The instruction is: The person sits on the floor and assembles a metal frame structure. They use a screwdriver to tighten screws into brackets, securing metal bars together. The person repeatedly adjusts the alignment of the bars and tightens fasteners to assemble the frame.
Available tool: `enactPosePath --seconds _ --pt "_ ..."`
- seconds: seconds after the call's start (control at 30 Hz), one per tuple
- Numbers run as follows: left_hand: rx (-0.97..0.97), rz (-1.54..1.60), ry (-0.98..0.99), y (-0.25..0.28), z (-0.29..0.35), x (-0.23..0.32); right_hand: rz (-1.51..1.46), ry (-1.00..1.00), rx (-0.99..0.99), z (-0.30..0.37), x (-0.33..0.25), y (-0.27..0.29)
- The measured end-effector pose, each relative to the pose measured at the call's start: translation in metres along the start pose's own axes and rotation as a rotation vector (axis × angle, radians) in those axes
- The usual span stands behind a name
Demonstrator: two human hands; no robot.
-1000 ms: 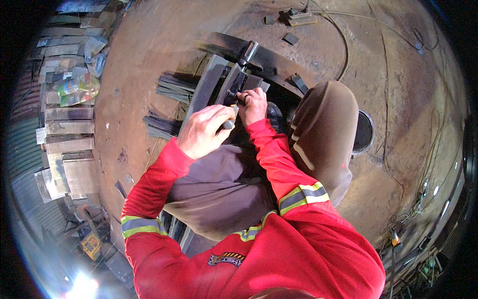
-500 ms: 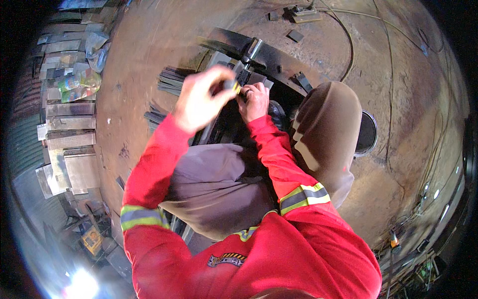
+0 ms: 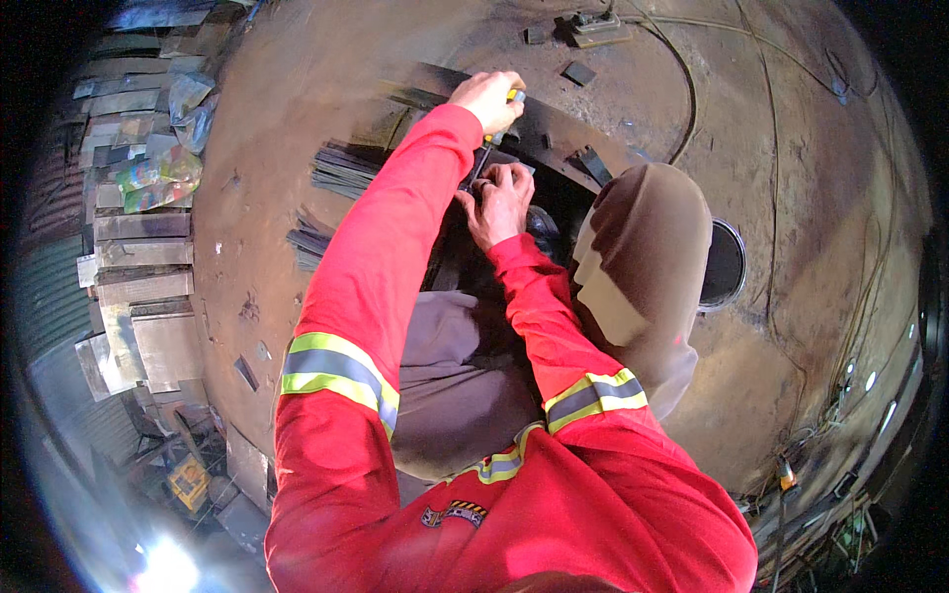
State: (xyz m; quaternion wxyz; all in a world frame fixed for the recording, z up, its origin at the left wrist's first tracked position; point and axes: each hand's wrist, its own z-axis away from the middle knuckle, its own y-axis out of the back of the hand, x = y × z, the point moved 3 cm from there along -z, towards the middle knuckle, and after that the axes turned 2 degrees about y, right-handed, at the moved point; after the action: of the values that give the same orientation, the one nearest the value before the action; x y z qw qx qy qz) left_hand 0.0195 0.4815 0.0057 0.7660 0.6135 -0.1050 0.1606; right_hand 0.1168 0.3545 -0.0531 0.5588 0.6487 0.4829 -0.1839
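Note:
My left hand (image 3: 484, 99) is closed around a tool with a yellow-and-black handle (image 3: 515, 96), over the dark metal workpiece. A thin dark shaft (image 3: 481, 158) runs from that handle down toward my right hand; the tool's exact kind is not clear. My right hand (image 3: 502, 206) is just below, fingers curled and pinched at the workpiece. What they grip is hidden behind the fingers. A long dark flat bar (image 3: 563, 124) lies beyond both hands. Between my knees, the parts beneath the hands are in deep shadow.
Bundles of thin dark strips (image 3: 346, 168) lie left of the hands. A round dark container (image 3: 727, 265) stands beside my right knee. Small metal blocks (image 3: 579, 73) and a cable (image 3: 692, 89) are on the floor ahead. Stacked metal plates (image 3: 148, 267) line the left side.
My left hand has moved forward and right with the yellow-and-black tool, and my left arm now reaches farther out. The right hand has stayed nearly in place.

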Motion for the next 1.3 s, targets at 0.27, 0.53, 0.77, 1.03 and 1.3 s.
enactPosePath --seconds 0.27,0.53,0.77,1.03,1.3 --pt "-0.058 0.191 -0.032 -0.001 0.011 -0.012 -0.041 0.036 0.034 0.006 0.002 -0.004" --pt "-0.015 0.494 -0.168 0.054 0.099 0.020 -0.037 0.039 0.032 0.007 0.006 -0.001" --pt "0.130 0.206 -0.264 0.071 0.216 0.029 -0.013 0.141 0.060 0.002 -0.007 0.006" --pt "0.231 0.143 -0.260 0.067 0.228 0.026 -0.082 0.163 0.110 0.007 -0.005 -0.007" --pt "0.126 0.160 0.083 0.021 0.021 -0.010 0.049 0.042 -0.045 -0.006 -0.011 -0.001"
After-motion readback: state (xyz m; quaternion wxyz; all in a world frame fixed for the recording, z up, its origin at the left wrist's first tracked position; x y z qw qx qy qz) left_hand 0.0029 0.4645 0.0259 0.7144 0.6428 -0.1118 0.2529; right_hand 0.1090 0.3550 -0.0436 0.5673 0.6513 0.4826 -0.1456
